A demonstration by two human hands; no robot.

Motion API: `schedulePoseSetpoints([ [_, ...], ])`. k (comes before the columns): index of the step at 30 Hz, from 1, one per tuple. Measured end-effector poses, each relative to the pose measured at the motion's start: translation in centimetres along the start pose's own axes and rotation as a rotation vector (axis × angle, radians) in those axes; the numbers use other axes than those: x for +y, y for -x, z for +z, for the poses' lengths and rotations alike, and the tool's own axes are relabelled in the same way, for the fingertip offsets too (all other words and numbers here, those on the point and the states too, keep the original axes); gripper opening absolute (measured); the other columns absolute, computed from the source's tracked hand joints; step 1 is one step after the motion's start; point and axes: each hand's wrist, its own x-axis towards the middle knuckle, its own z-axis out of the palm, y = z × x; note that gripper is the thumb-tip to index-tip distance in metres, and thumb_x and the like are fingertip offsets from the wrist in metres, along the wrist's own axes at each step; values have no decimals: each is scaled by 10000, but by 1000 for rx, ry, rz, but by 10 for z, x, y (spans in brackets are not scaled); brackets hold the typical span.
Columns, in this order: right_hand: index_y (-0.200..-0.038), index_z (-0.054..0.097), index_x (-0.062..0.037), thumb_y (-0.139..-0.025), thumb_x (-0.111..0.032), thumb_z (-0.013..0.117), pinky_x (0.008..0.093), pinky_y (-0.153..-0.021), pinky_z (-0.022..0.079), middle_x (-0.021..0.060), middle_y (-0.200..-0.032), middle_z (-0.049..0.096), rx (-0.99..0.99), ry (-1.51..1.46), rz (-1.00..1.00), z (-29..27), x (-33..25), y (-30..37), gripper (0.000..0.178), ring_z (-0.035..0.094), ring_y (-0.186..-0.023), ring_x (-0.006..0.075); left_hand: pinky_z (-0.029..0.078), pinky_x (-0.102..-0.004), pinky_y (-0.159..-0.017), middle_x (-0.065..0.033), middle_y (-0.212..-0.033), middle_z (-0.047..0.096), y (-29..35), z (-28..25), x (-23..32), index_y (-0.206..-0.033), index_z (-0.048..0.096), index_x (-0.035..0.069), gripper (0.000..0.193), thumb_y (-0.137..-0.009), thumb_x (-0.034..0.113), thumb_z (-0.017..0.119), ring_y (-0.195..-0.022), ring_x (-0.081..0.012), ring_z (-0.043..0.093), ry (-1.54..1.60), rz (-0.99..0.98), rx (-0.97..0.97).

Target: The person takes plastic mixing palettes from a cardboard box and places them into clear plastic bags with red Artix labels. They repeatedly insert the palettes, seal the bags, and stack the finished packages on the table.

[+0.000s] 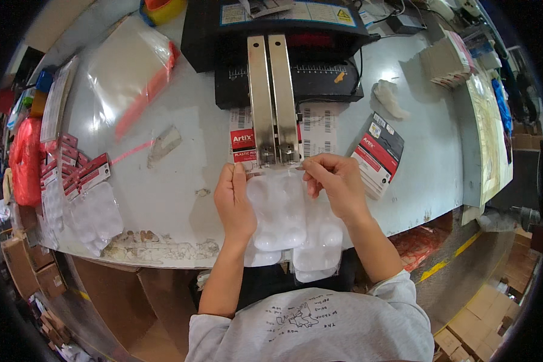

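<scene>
A white moulded plastic palette with round wells, in a clear bag, lies in front of me at the ends of two metal bars. At its upper left edge my left hand is closed, thumb on top. My right hand pinches the bag's upper right corner between thumb and fingers. More white palettes lie underneath and overhang the table's near edge. The two metal bars reach from a black machine down to the bag's top edge. A red printed card shows partly beneath the bars.
A stack of red and black header cards lies to the right. At left are bagged palettes with red cards and a pile of clear bags. A crumpled plastic piece and stacked cards sit farther right.
</scene>
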Motion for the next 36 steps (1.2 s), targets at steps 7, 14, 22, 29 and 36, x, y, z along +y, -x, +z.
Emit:
schedulePoseSetpoints([
  [7,-1135,563,0,-752,-240,719,355,-823,434,148,-1080,600,421,919,-612,-62,-18,4,479,559,-1025,266,411,-360,-888,-172,-1124,558,-15,-75,41,-1193,532,23,305,-908,117,477,-1042,-282,533,-527,-294,64],
  [14,-1393,328,-79,-452,-510,826,489,-940,304,116,-1471,291,456,1269,-397,-121,28,-7,1149,258,-1365,243,306,-472,-918,-160,-1152,467,34,-34,33,-1019,572,46,319,-805,266,657,-1116,-342,428,-865,335,-81],
  [22,-1386,351,-100,-405,-500,844,448,-921,315,98,-1427,371,210,941,-319,-142,-2,-11,1168,329,-1331,231,330,-415,-813,-85,-1044,469,48,18,16,-859,580,88,227,-762,255,700,-977,-283,449,-650,276,-249],
  [29,-1356,407,-119,-454,-527,826,427,-974,229,95,-1382,441,346,1258,-330,-141,3,-20,1075,399,-1278,214,316,-404,-833,-69,-1024,468,47,26,27,-831,574,79,173,-764,186,692,-961,-266,445,-750,268,-299],
  [36,-1203,560,-94,-560,-426,825,366,-947,300,58,-1014,675,505,1260,-307,-115,-8,-4,770,608,-992,198,375,-276,-645,-79,-919,574,51,23,28,-873,483,37,117,-860,99,581,-716,-138,469,-185,28,-264],
])
